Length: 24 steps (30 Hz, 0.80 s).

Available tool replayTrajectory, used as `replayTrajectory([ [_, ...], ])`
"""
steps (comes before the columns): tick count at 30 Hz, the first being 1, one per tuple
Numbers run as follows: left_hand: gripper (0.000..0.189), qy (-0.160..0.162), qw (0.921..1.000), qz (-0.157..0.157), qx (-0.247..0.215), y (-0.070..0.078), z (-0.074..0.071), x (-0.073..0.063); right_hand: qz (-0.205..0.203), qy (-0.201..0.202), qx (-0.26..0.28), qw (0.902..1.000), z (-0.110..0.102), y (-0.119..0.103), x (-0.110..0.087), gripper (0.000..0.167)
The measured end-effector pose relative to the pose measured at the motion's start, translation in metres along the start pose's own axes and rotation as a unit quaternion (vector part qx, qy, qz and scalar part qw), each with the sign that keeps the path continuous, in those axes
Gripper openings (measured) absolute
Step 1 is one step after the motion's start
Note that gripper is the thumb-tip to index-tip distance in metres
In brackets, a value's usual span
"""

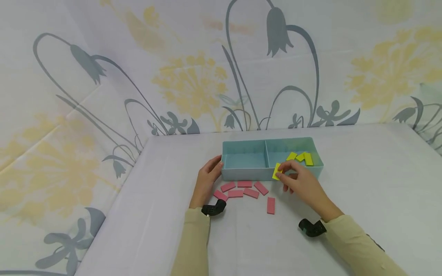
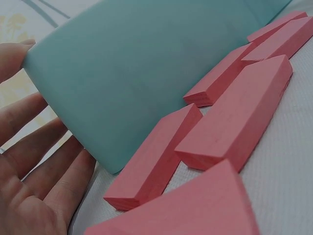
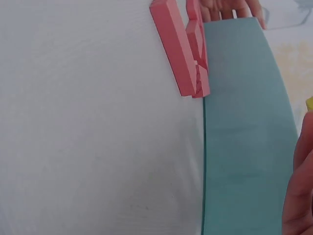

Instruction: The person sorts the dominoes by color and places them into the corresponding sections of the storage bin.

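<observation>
A light-blue box (image 1: 246, 174) with two compartments stands at the back of the table. My left hand (image 1: 208, 177) rests on its left end; in the left wrist view the fingers (image 2: 39, 152) lie extended along that end, thumb at the upper corner. Over the front rim of the right compartment, my right hand (image 1: 299, 183) pinches a yellow block (image 1: 277, 171) between thumb and fingers. Yellow blocks (image 1: 308, 159) lie inside that compartment, partly hidden behind the hand. The right wrist view catches only the edge of the right hand (image 3: 299, 191) beside the box wall.
Several pink blocks (image 1: 235, 194) lie loosely grouped along the front of the box. One pink block (image 1: 271, 206) sits apart, nearer the front. A divider (image 1: 266, 153) splits the box. White cloth (image 1: 255, 241) covers the table, and a flower-patterned cloth (image 1: 193, 84) hangs behind.
</observation>
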State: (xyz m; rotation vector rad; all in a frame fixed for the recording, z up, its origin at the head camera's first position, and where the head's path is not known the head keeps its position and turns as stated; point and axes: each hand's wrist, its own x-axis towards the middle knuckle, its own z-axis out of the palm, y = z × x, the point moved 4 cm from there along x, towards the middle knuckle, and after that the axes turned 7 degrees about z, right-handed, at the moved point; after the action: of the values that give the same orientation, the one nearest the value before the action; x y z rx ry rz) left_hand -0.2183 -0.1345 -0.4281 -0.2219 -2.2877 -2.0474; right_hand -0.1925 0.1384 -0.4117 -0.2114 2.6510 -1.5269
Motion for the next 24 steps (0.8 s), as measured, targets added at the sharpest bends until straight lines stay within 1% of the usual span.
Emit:
replayTrajectory([
  [3,0.058,0.004,1.0,-0.002,-0.003,-0.009,-0.001,0.004,0.002,0.006,0.013,0.9999,-0.002,0.001,0.0,0.031],
  [6,0.058,0.009,0.9999,0.0,0.005,-0.021,-0.003,0.008,0.001,0.006,0.019,0.9998,-0.003,0.002,0.0,0.031],
  [9,0.054,0.014,0.9998,0.006,0.012,-0.026,-0.003,0.01,0.0,0.006,0.018,0.9998,-0.004,0.003,0.002,0.033],
  [12,0.052,0.018,0.9998,0.01,0.008,-0.027,-0.003,0.011,0.004,0.01,0.01,0.9999,-0.008,0.003,0.003,0.037],
  [15,0.055,0.017,0.9998,0.009,0.004,-0.026,-0.002,0.011,0.008,0.022,0.007,0.9997,-0.015,0.004,0.003,0.037],
  [17,0.059,0.016,0.9998,0.008,0.007,-0.026,-0.002,0.01,0.007,0.037,0.005,0.9993,-0.021,0.005,0.002,0.035],
  [20,0.061,0.015,0.9998,0.009,0.01,-0.025,-0.002,0.01,-0.002,0.057,0.005,0.9984,-0.029,0.005,0.003,0.031],
  [24,0.056,0.015,0.9998,0.01,0.009,-0.026,-0.002,0.01,-0.004,0.063,0.011,0.998,-0.036,0.007,0.004,0.029],
])
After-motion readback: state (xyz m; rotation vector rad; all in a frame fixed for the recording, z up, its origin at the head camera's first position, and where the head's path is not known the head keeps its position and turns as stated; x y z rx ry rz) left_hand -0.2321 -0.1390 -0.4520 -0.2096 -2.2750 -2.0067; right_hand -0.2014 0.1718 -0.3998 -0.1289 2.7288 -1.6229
